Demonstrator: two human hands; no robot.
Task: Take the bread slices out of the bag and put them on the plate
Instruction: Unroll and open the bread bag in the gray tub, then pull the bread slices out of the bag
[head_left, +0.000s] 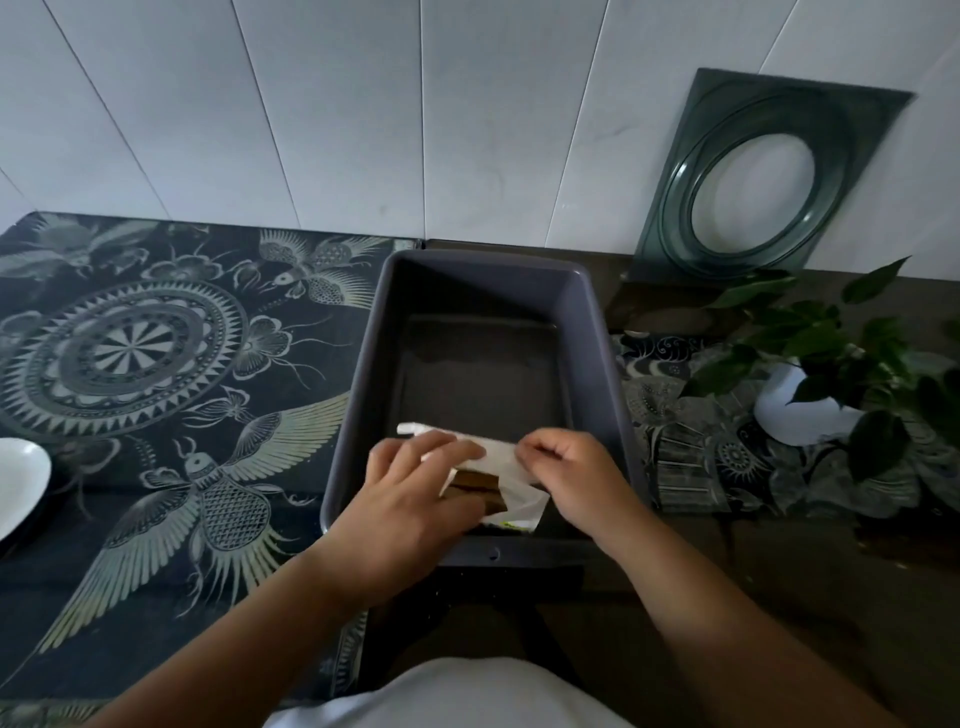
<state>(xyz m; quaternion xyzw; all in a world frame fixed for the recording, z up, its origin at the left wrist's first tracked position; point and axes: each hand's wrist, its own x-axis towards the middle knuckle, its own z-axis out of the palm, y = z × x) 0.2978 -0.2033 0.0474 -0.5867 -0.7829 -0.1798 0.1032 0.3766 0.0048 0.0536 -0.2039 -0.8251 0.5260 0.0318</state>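
A clear plastic bread bag (511, 480) lies at the near end of a grey plastic tub (602, 364). Brown-crusted bread slices (475, 491) show through the bag. My left hand (410, 499) grips the bag's left side, over the bread. My right hand (566, 470) pinches the bag's upper right edge. A white plate (18, 483) sits at the far left edge of the view, only partly visible and well apart from both hands.
The tub stands on a dark counter with a black patterned cloth (156, 389) to its left. A potted plant in a white pot (810, 410) is at the right. A dark green panel with a round hole (763, 176) leans on the white wall.
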